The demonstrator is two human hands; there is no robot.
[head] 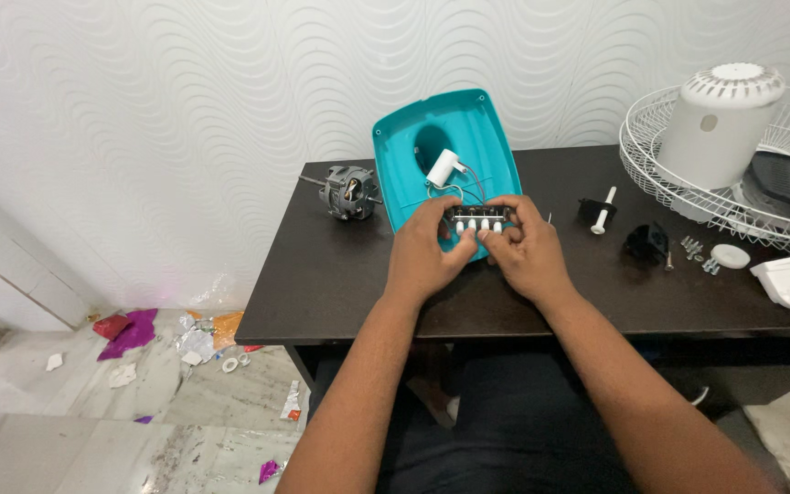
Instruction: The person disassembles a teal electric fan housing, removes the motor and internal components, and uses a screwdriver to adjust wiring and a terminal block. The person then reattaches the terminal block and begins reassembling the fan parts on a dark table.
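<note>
Lower centre of frame: both forearms reach forward over the dark tabletop (340,284). Left hand (424,245) and right hand (528,247) pinch a push-button switch block (479,222) between fingertips, white keys facing the camera. The block sits at the near edge of the teal housing (468,128), centre frame; wires run up to a white capacitor (443,168). Judged mid-disassembly: motor (349,192) already out, left of the housing; grille (688,197), knob and screws (699,254) lie far right.

The hands (477,247) hide the switch block's (479,220) lower half (fingertips too); at three o'clock the wire fan guard (678,192) is cut off.
</note>
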